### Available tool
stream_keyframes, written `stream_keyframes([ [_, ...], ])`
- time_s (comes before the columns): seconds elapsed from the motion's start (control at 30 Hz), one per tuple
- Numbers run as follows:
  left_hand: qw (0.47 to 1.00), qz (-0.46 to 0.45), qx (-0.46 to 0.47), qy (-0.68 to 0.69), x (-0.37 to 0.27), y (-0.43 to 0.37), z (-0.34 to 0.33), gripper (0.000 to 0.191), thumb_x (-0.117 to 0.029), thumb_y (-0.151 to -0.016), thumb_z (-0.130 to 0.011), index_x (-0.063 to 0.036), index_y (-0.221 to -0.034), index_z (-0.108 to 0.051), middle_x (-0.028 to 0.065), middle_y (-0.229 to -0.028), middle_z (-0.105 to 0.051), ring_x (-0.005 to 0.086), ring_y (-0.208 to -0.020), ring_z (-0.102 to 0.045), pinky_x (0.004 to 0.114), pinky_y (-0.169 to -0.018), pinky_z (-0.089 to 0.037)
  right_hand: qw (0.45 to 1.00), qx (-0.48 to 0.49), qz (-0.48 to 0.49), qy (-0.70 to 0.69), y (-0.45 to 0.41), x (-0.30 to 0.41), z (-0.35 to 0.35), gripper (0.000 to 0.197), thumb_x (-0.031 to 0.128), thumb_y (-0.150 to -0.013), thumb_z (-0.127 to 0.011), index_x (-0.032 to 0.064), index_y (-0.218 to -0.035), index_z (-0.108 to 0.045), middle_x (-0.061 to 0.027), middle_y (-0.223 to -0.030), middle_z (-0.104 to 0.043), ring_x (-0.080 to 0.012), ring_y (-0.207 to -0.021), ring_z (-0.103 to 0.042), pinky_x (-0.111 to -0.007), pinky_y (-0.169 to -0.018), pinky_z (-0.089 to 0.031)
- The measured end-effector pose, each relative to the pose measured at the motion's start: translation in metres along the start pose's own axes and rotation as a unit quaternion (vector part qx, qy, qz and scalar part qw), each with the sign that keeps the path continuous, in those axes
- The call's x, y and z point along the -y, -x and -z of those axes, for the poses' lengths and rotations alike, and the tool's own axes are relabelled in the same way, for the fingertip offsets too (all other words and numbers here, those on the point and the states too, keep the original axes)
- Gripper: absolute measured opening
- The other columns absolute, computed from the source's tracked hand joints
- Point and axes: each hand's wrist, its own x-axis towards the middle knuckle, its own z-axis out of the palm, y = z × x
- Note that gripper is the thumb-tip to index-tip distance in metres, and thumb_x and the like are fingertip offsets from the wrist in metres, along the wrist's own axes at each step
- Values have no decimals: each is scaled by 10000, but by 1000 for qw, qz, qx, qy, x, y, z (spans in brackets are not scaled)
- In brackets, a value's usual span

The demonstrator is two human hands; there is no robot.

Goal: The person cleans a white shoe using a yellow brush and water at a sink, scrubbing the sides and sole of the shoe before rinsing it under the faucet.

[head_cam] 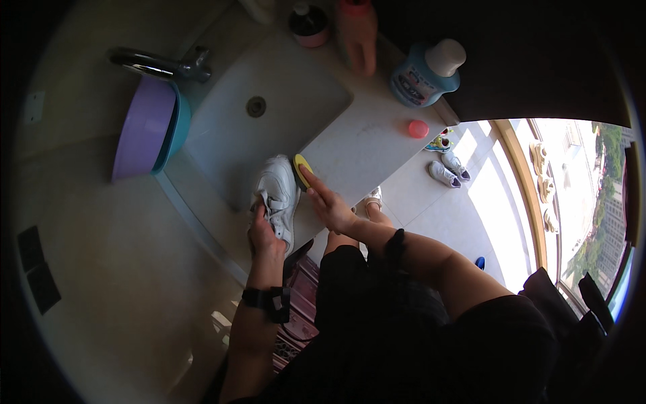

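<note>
My left hand (265, 235) holds a white sneaker (277, 187) by its opening and tongue, over the front edge of a washbasin (222, 161). Its toe points toward the basin and a strap or lace hangs loose. My right hand (330, 204) grips a yellow scrubbing brush or sponge (303, 170) with a dark underside, held against or very near the side of the shoe's toe. The far side of the shoe and most of my left fingers are hidden.
A chrome faucet (171, 65) and nested purple (144, 129) and teal (176, 126) basins stand left. A blue detergent bottle (416, 83), a pink-based bottle (309, 28) and a red cap (418, 129) sit on the counter (363, 146). White shoes (444, 174) lie on the floor.
</note>
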Motion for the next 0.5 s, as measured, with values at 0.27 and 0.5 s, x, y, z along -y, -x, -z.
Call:
stream_keyframes([
  [0.27, 1000, -14, 13, -22, -1, 2, -9, 524, -307, -983, -607, 38, -1364, -509, 128, -1349, -576, 243, -1217, -569, 362, -1024, -461, 990, -14, -11, -137, 13, -38, -2, 479, 324, -1091, -343, 333, -1563, -262, 24, -656, -413, -78, -549, -398, -232, -511, -383],
  [0.5, 957, -44, 116, -261, -14, -12, 16, 326, -190, -885, -743, 4, -1137, -671, 65, -1074, -695, 151, -947, -658, 300, -807, -529, 986, 120, -96, -65, 7, 18, 86, 460, 276, -1089, -363, 265, -1548, -330, -5, -766, -539, -82, -676, -507, -246, -653, -476],
])
